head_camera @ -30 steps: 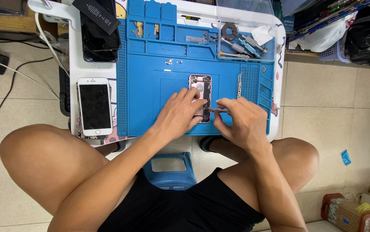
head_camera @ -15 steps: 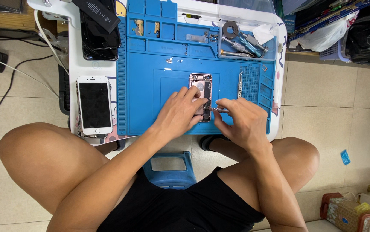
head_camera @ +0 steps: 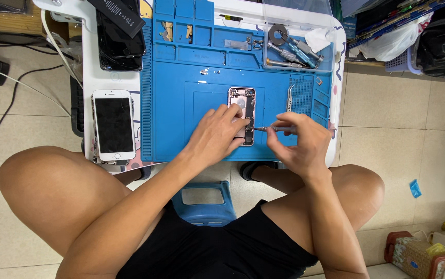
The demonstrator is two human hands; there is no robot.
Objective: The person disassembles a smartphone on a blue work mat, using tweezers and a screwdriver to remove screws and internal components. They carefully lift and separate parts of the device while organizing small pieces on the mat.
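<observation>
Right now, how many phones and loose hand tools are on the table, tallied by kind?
Opened phone under the left hand: 1
White phone, face up: 1
Dark phones, stacked, at least: 2
Screwdriver in the right hand: 1
Tweezers on the blue mat: 1
Total: 6

A white phone, tweezers and spare screwdrivers lie on the table.

The left hand covers the near left part of the opened phone, so what lies under it cannot be seen. The right hand hides most of the screwdriver; its tip is too small to make out. The top edge cuts off the far tabletop and black battery.
</observation>
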